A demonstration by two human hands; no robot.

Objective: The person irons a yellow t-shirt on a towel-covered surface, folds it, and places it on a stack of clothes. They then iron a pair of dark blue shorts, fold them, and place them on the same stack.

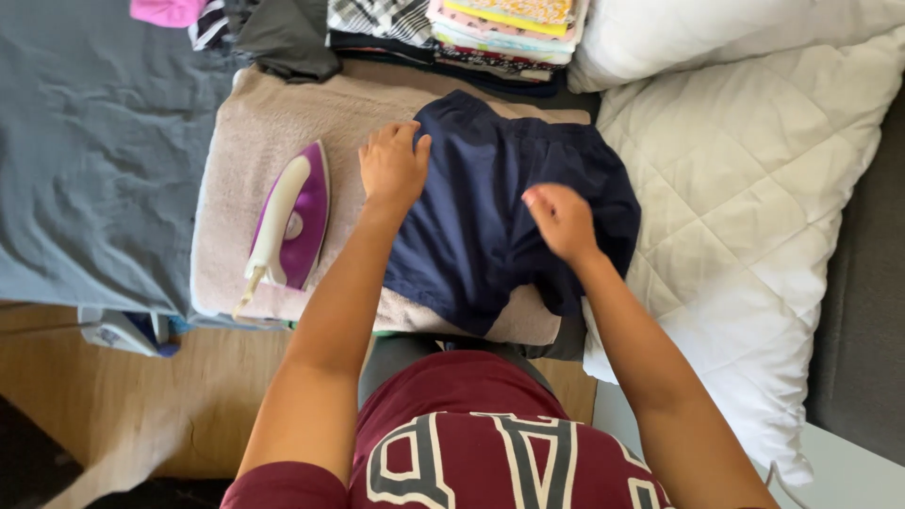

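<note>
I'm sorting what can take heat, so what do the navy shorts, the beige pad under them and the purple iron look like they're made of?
Navy shorts: thin matte woven fabric, perhaps cotton or a blend; it creases softly under both hands.
Beige pad: looks like terry towelling, with a nubby, dull surface.
Purple iron: glossy moulded plastic shell with a cream handle; its soleplate is hidden.
</note>
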